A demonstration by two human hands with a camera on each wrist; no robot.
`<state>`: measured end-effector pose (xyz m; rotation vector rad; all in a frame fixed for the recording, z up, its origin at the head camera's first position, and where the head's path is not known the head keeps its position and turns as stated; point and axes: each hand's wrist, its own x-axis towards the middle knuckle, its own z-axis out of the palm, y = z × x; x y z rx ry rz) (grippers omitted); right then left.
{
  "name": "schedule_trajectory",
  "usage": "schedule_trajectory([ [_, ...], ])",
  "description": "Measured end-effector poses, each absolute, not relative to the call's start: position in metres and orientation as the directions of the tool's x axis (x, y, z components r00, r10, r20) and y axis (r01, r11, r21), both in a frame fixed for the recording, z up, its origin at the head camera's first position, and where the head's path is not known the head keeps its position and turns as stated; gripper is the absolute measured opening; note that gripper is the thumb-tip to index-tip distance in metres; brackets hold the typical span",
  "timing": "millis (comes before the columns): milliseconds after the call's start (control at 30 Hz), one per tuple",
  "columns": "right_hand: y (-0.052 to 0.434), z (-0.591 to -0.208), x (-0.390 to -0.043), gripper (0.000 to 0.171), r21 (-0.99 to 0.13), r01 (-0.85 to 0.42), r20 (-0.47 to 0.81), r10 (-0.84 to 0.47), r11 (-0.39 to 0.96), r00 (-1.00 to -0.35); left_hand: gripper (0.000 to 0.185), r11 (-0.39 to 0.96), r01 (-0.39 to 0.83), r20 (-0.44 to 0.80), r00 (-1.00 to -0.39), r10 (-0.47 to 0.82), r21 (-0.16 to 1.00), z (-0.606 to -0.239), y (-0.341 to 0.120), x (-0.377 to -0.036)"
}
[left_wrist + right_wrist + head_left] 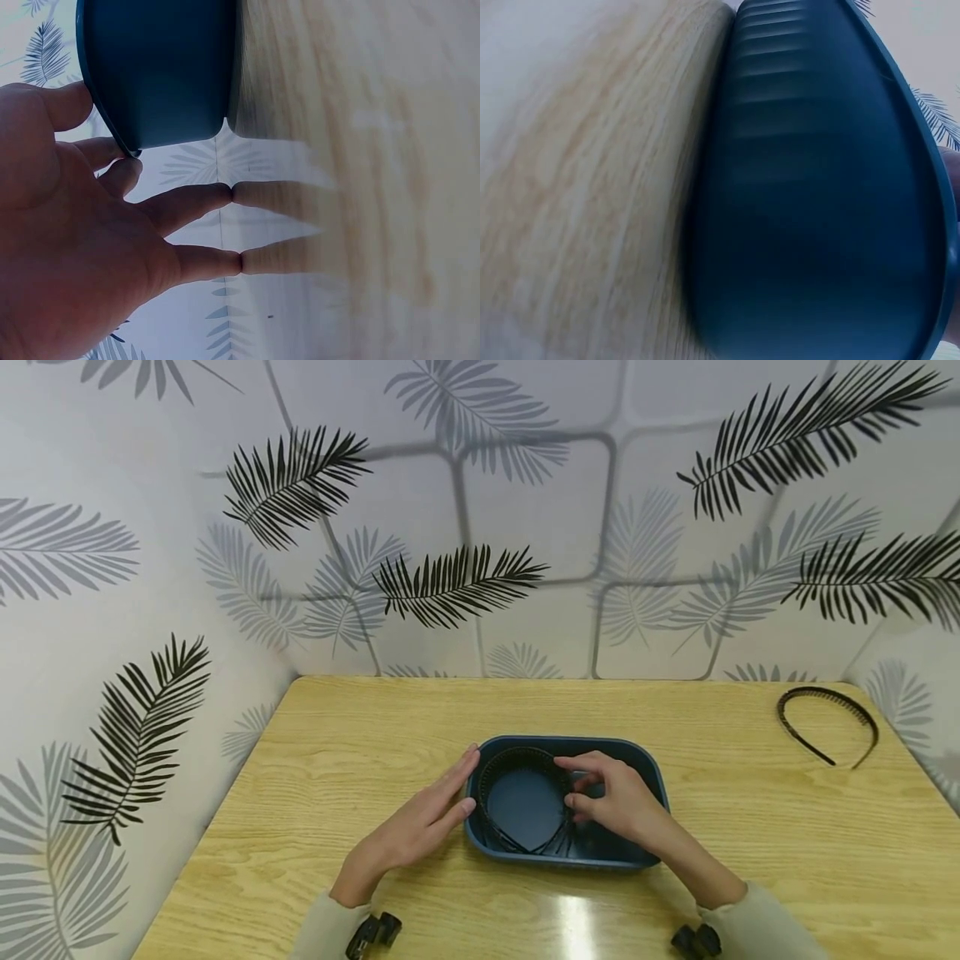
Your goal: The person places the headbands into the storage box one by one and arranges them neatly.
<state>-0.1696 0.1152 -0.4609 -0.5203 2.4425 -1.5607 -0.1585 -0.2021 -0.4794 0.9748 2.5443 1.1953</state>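
Note:
A dark blue plastic tub (pixel 643 758) sits mid-table, its outer wall filling the left wrist view (pixel 161 67) and the right wrist view (pixel 817 195). Inside it lie black toothed headbands (pixel 501 772), arched along the left wall. My left hand (pixel 420 827) lies on the table with straight fingers touching the tub's left rim; its fingertips (pixel 221 193) rest on the wood. My right hand (pixel 611 797) reaches over the tub, fingers curled and pinching the right side of a headband.
Another black toothed headband (pixel 825 722) lies on the wooden table (pixel 360 743) at the far right. Leaf-patterned walls (pixel 480 527) close in the table at the back and both sides.

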Motion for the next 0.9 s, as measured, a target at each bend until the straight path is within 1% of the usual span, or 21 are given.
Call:
schedule_trajectory([
  [200, 0.1156, -0.4616, -0.1686, 0.049, -0.897, -0.195, 0.028, -0.389, 0.396, -0.921, 0.063, 0.481, 0.483, 0.105, -0.777, 0.621, 0.732, -0.4783, -0.2021, -0.1586],
  [467, 0.1142, -0.4606, -0.1696, 0.048, -0.868, -0.239, 0.058, -0.388, 0.436, -0.92, 0.063, 0.48, 0.481, 0.102, -0.777, 0.622, 0.734, -0.478, -0.2022, -0.1582],
  [900, 0.114, -0.4564, -0.1719, 0.048, -0.837, -0.256, 0.044, -0.406, 0.485, -0.913, 0.064, 0.474, 0.49, 0.114, -0.773, 0.624, 0.732, -0.4796, -0.2027, -0.1581],
])
